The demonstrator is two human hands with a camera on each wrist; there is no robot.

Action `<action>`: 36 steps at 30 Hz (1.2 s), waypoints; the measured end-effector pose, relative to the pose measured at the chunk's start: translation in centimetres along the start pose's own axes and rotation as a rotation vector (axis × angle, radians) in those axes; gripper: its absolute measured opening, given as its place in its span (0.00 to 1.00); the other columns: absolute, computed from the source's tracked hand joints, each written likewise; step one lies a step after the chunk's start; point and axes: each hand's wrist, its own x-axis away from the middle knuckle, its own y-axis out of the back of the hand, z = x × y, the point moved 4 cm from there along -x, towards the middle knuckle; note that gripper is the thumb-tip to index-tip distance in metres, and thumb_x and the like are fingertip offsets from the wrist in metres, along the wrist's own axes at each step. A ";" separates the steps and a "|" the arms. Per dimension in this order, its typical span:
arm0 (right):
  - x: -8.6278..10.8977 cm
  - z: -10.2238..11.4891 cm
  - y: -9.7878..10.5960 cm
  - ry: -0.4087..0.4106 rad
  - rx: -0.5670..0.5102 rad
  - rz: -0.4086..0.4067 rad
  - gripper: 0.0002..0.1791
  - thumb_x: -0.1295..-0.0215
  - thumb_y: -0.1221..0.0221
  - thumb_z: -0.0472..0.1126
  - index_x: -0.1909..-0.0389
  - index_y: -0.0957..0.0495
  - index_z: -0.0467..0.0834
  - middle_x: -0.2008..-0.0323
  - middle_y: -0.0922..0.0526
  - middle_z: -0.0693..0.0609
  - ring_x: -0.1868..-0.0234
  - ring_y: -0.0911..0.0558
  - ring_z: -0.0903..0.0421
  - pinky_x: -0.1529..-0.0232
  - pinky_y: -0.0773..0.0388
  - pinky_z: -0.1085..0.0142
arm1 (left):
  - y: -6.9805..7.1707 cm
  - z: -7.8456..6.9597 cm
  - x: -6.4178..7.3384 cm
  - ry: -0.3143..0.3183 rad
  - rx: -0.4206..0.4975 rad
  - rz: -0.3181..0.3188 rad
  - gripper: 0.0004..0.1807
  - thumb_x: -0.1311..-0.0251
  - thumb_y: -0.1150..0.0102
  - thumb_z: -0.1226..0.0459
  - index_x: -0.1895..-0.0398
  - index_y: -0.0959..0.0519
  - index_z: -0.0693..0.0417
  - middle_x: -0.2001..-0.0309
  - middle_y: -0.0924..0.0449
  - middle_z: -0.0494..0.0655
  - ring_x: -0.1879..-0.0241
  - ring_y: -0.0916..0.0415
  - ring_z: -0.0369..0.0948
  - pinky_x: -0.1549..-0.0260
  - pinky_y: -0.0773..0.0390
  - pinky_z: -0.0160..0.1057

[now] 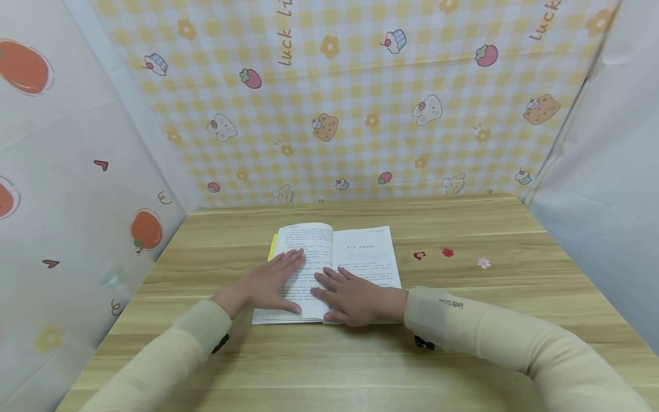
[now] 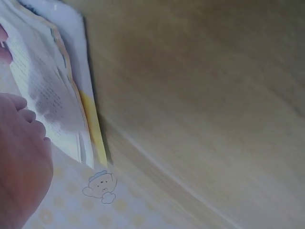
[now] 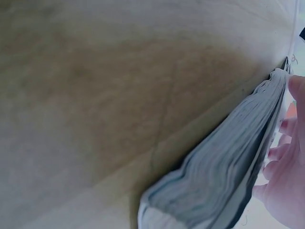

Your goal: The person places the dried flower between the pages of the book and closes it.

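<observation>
Centrally, the book (image 1: 368,240) is laid spread on the wooden surface (image 1: 340,372). The left hand (image 1: 271,283) is rested flat on the left page; the right hand (image 1: 355,298) is laid over the lower right page, its fingertips extended past the fold. Each grip is relaxed, fingers straight, with nothing clasped. By this placement, the pages are presumably held down against springing up. The lower text is partly covered by both hands, and the print is too small to be read. In both wrist views, the hands are cut off by the frame edge.
</observation>
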 end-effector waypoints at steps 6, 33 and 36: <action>-0.2 0.0 0.0 -0.001 0.018 0.010 0.35 0.24 0.63 0.61 0.23 0.48 0.48 0.24 0.55 0.44 0.25 0.59 0.46 0.28 0.59 0.49 | -0.4 -0.2 0.2 0.011 -0.024 0.026 0.65 0.51 0.51 0.24 0.23 0.56 0.62 0.23 0.62 0.54 0.25 0.64 0.49 0.29 0.57 0.48; 4.0 -2.9 3.2 -0.098 -0.311 -0.216 0.36 0.30 0.44 0.54 0.27 0.41 0.43 0.28 0.39 0.46 0.30 0.37 0.51 0.33 0.37 0.54 | -1.3 0.1 0.2 0.014 -0.057 0.045 0.66 0.52 0.55 0.23 0.23 0.57 0.63 0.23 0.63 0.55 0.25 0.63 0.49 0.29 0.56 0.48; 5.4 -3.8 3.5 -0.103 -0.381 -0.307 0.33 0.31 0.42 0.51 0.30 0.37 0.40 0.34 0.30 0.45 0.36 0.29 0.51 0.37 0.32 0.54 | -1.3 0.0 0.1 0.006 -0.047 0.048 0.66 0.52 0.54 0.24 0.23 0.58 0.63 0.23 0.63 0.55 0.25 0.63 0.49 0.29 0.56 0.48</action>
